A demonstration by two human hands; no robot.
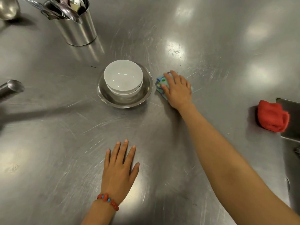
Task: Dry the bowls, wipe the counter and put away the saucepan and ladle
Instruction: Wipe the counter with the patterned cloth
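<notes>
While the right hand (177,89) lies flat, fingers spread, pressing a small blue patterned cloth (159,86) onto the steel desk (211,46) just right of centre, the left hand (121,169) rests open and empty, palm down, at the lower middle, likely as a brace for the reach. Stacked white bowls (123,77) sit nested inside a shallow metal dish (146,93) at the centre, gathered to keep the surface free; the cloth is just beside the dish's right rim, so a leftward stroke would meet it. Open room lies across the upper right and lower left. A red cloth (272,118) sits at the right edge by the sink's corner (290,116). A utensil holder (76,28) stands upper left; a handle (11,89), perhaps the saucepan's, enters at the left edge.
</notes>
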